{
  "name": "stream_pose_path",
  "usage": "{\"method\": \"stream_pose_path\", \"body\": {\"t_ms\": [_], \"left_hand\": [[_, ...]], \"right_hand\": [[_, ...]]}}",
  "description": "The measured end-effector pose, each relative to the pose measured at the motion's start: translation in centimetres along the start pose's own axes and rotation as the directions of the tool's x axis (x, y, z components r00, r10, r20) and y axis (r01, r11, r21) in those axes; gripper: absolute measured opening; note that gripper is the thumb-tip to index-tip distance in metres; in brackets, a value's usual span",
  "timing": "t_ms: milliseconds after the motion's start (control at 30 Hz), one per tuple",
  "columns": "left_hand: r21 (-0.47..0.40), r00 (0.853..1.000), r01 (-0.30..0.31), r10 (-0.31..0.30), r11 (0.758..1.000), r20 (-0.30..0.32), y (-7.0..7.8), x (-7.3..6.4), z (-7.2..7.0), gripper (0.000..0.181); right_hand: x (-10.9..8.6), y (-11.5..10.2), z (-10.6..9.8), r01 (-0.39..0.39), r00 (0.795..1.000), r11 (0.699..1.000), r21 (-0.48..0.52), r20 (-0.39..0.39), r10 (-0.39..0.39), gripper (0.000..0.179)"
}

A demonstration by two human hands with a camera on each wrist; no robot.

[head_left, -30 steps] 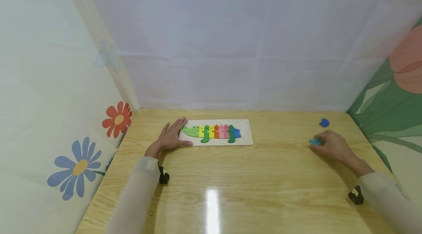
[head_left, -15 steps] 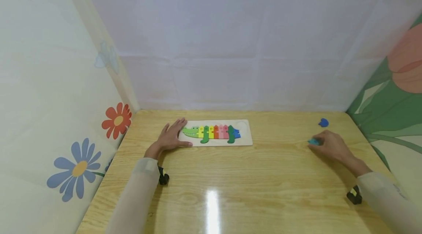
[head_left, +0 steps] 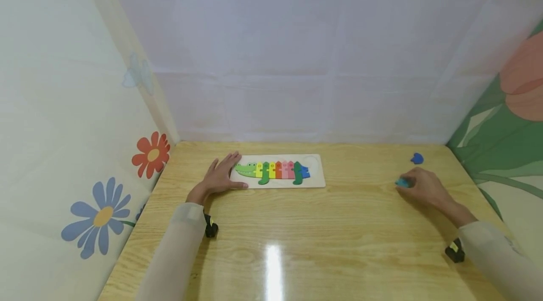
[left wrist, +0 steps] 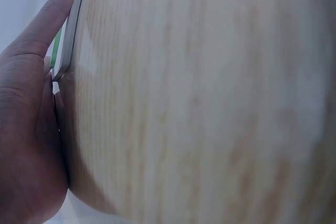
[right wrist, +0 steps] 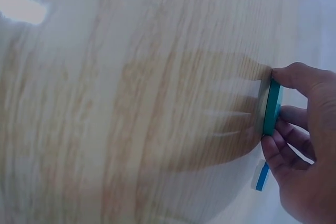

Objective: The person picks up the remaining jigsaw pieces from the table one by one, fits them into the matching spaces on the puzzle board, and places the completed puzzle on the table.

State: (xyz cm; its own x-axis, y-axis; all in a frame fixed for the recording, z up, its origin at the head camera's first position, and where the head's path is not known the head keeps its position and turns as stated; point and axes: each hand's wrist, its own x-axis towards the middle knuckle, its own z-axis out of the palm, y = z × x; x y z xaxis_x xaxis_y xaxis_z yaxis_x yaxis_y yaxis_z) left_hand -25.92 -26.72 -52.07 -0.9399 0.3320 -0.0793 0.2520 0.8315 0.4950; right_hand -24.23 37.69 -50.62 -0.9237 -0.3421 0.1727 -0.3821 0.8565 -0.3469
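A crocodile puzzle on a white board (head_left: 254,157) lies toward the back of the table, left of centre, with green, yellow, red, pink and blue pieces in it. My left hand (head_left: 218,179) rests at the board's left end, fingers spread and thumb along its front edge. At the right, my right hand (head_left: 426,188) pinches a teal puzzle piece (head_left: 403,183) between thumb and fingers, at the tabletop. The right wrist view shows the teal piece (right wrist: 272,106) edge-on, thumb at one end and fingertips at the other. A dark blue puzzle piece (head_left: 417,158) lies just behind that hand.
The wooden table (head_left: 339,230) meets a white cloth backdrop (head_left: 271,56) at its far edge. Flower-printed panels (head_left: 102,216) stand on both sides. A round recess (head_left: 313,161) shows in the board's right end.
The right hand has shifted very slightly left, still pinching the teal puzzle piece. The left hand and the board look unmoved.
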Motion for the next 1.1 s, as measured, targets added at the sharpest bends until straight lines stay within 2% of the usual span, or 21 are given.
{"method": "stream_pose_path", "body": {"t_ms": [433, 733, 1100], "left_hand": [[-0.005, 1.0, 0.005, -0.005, 1.0, 0.007, 0.1, 0.0, 0.1, 0.119], [0.002, 1.0, 0.007, -0.007, 1.0, -0.001, 0.0, 0.1, 0.0, 0.117], [0.005, 1.0, 0.004, -0.004, 1.0, 0.004, -0.1, 0.1, -0.1, 0.116]], "right_hand": [[0.4, -0.1, 0.4, 0.053, 0.998, 0.998, 0.021, -0.032, -0.053, 0.04], [1.5, -0.4, 0.3, 0.073, 0.997, 0.997, -0.006, -0.024, -0.073, 0.047], [2.6, -1.7, 0.2, 0.155, 0.988, 0.987, -0.034, -0.016, -0.156, 0.045]]}}
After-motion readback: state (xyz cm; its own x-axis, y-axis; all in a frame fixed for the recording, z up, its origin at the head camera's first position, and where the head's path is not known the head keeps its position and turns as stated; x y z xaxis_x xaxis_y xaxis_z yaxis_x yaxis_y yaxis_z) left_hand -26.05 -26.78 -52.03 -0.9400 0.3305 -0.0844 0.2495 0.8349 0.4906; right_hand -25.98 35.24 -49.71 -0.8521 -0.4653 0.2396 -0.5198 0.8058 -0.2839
